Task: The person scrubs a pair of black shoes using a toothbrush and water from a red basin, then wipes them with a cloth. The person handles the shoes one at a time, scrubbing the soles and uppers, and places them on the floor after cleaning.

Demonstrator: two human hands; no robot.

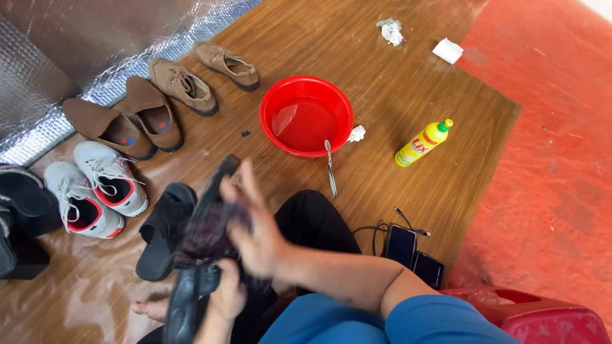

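Wood-pattern floor mat [408, 83] underfoot, its near-left part glossy and apparently wet; slip or soaked shoes likely if more water lands there. Red basin [306, 116] as landmark, holding water, sitting just beyond the knees; a jolt from a leg or elbow could tip it toward the shoe row. Left of the basin: pair of tan lace-ups [204, 75], pair of brown slip-ons [124, 121], pair of white sneakers [95, 188], all close enough to catch a spill. Nearer than the basin, held over the lap: black sandal [191, 286], long and narrow, toe pointing toward the basin. Its mate, second black sandal [164, 230], flat on the mat left of the held one. Right hand [258, 239] motion-blurred, fingers spread and pressing a dark rag [210, 232] against the sandal; fast rubbing could flick dirty drops around. Left hand [228, 294] below, fingers wrapped around the sandal's lower part; wet grip could let it slide out. Right of the basin: yellow bottle [422, 143] lying on its side, leak possible if the cap is loose. Two phones [414, 256] with cable near the right knee, splash risk. Metal spoon [330, 167] leaning on the basin's near rim, easily knocked off.
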